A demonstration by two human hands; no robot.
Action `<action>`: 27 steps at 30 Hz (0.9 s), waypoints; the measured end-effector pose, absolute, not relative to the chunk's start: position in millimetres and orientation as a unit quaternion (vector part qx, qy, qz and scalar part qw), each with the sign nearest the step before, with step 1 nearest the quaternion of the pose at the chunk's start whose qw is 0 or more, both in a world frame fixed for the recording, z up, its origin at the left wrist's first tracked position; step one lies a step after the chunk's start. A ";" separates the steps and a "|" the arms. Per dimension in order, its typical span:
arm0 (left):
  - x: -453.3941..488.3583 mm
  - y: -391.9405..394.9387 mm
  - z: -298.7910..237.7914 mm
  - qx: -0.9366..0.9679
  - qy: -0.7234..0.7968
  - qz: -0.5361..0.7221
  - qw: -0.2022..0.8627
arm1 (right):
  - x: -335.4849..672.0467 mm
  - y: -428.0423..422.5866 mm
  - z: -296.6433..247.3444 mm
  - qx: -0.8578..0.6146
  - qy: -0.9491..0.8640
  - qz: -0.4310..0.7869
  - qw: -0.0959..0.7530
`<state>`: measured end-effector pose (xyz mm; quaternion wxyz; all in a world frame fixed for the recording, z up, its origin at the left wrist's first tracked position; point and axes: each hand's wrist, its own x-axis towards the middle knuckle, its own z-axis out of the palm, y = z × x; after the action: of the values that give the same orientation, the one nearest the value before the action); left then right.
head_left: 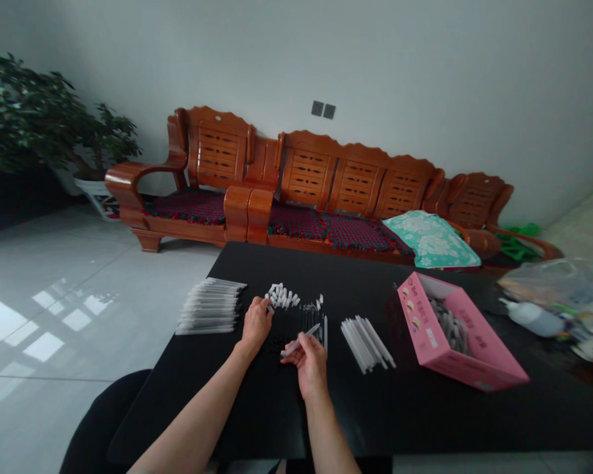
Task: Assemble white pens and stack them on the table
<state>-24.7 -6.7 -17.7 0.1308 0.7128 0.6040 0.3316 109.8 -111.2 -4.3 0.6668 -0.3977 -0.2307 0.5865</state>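
Observation:
My right hand [309, 361] is closed around a slim whitish pen [301, 341], held slantwise above the black table. My left hand [257, 322] has its fingers pinched together at the near left side of a pile of small white pen caps [282, 296]; a tiny piece shows at the fingertips, too small to make out. Dark thin refills [307, 316] lie beyond my right hand, partly hidden by it. Small black pieces [277, 343] are scattered between my two hands. To the right lies a bundle of white pen barrels [368, 343].
Many capped-looking white pens [210, 306] lie in a row at the table's left edge. A pink box [469, 375] holding greyish items stands on the right. Beyond it are a white bottle [534, 319] and plastic bags [548, 280]. A wooden sofa [306, 174] stands behind the table [375, 421].

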 end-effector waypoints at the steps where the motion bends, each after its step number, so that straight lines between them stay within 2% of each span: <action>1: -25.8 -10.5 -18.8 0.715 0.596 0.339 0.132 | 109.8 -111.1 -4.3 -0.398 -0.231 0.588 0.665; 20: -35.5 -22.2 -14.0 0.724 0.551 0.365 0.197 | 107.6 -112.5 -4.0 -0.425 -0.252 0.578 0.650; 22: -36.2 -22.0 -11.7 0.700 0.536 0.400 0.252 | 107.0 -112.5 -2.6 -0.424 -0.261 0.573 0.651; 27: -40.4 -29.7 -7.1 0.536 0.468 0.483 0.510 | 106.7 -112.7 -1.0 -0.433 -0.296 0.550 0.650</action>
<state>-40.4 -29.7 -7.1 0.5101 0.5359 0.4680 0.4832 106.7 -112.7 -1.0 0.6502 -0.4333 -0.2956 0.5496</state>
